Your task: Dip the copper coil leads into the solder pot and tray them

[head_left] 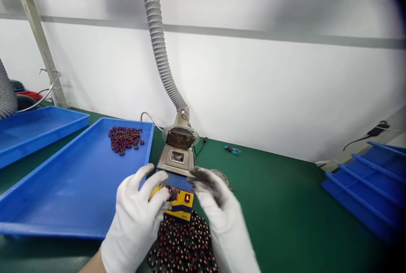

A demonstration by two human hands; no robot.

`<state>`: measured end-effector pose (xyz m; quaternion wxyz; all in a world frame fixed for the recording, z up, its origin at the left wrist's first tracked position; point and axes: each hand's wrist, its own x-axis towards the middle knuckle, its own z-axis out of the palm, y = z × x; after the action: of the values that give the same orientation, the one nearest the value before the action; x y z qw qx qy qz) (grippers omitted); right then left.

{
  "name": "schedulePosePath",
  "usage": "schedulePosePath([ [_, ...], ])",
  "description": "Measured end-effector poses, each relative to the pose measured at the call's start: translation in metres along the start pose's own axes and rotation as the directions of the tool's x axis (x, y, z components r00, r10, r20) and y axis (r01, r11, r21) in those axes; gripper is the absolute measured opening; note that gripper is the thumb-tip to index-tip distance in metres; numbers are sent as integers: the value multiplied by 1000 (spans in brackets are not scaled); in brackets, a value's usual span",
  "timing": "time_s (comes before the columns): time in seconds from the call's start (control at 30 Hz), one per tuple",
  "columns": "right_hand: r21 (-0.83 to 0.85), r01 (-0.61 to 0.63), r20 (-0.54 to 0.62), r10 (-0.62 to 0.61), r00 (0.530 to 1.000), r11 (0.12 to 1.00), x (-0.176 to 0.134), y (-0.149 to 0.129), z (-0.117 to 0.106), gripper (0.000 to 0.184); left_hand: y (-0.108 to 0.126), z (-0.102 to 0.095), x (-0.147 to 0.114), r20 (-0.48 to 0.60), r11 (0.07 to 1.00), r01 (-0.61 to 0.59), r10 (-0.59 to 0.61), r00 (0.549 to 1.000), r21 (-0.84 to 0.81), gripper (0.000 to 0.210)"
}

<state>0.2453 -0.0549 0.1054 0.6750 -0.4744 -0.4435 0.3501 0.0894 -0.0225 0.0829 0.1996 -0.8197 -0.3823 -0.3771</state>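
My left hand (135,211), in a white glove, pinches a small dark ring-shaped part (172,192) with reddish dots. It is held in front of a yellow-fronted solder pot (181,208) with a lit red switch. My right hand (218,207), also gloved and dark-stained at the fingertips, is beside the pot's right edge. Motion smears its fingers, so anything in them cannot be made out. Below and between the hands lies a heap of similar dark parts (184,243) with pink and beige dots.
Left of the pot stands a blue tray (79,184) with a cluster of parts (124,138) at its far end. A grey exhaust hose (158,40) hangs behind the pot. Cutters (232,150) lie on the green table. Stacked blue trays (364,188) are at right.
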Motion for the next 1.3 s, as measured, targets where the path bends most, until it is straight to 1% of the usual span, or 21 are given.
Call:
schedulePosePath([
  [0.07,189,-74,109,54,993,979,4,11,12,27,9,-7,18,-166,999,-15,8,986,-40,14],
  [0.1,283,-90,123,56,991,955,6,18,16,26,13,-7,24,-219,998,-31,17,976,-59,14],
  [0.13,354,-79,107,44,993,932,8,25,18,25,17,-6,28,-263,995,-45,19,965,-92,14],
  [0.2,404,-23,38,8,999,915,11,40,17,27,20,0,31,-302,979,-39,-24,953,-201,19],
  [0.23,394,-3,13,-3,1000,919,12,45,14,28,19,4,31,-288,966,-11,-67,955,-260,28],
  [0.27,373,10,-1,-10,1000,928,13,49,11,29,17,8,30,-242,949,19,-100,965,-316,39],
  [0.33,333,30,14,-37,999,942,13,50,6,29,11,14,27,-107,901,51,-107,988,-431,51],
  [0.4,303,36,65,-59,996,952,10,43,5,31,4,16,23,-18,834,59,-82,996,-549,38],
  [0.5,214,3,129,-31,991,977,7,27,8,27,-6,12,20,-23,759,52,-88,996,-648,18],
  [0.57,137,2,169,-25,985,991,5,20,9,20,-10,8,21,-44,768,15,-56,997,-640,18],
  [0.63,104,51,202,-71,977,993,5,17,9,14,-12,3,23,-75,797,-44,-1,997,-603,19],
  [0.73,147,138,171,-162,972,980,4,21,11,7,-12,-1,26,-153,841,-151,82,985,-519,15],
  [0.8,277,102,88,-131,987,956,3,21,12,9,-10,-4,29,-192,857,-197,117,974,-476,12],
  [0.9,514,-16,14,10,1000,857,1,15,13,12,-9,-8,30,-228,869,-218,126,966,-444,12],
  [0.93,523,-34,16,30,999,852,1,12,12,14,-9,-9,30,-237,873,-217,121,964,-437,12],
  [1.0,408,-27,56,4,998,913,0,8,11,16,-9,-10,29,-244,884,-210,113,963,-419,11],
  [1.07,222,46,113,-72,991,974,0,8,11,13,-10,-11,28,-248,891,-207,111,962,-404,12],
  [1.13,122,160,130,-175,976,980,0,10,12,9,-10,-11,28,-254,893,-223,128,959,-390,14],
  [1.17,113,217,99,-228,969,970,0,12,12,8,-9,-11,28,-259,895,-231,136,956,-382,14],
  [1.23,127,320,-31,-319,947,939,-1,16,10,7,-8,-11,28,-258,899,-231,138,956,-373,11],
  [1.3,103,430,-200,-405,892,897,-3,17,6,7,-8,-12,28,-255,905,-209,117,960,-371,8],
])
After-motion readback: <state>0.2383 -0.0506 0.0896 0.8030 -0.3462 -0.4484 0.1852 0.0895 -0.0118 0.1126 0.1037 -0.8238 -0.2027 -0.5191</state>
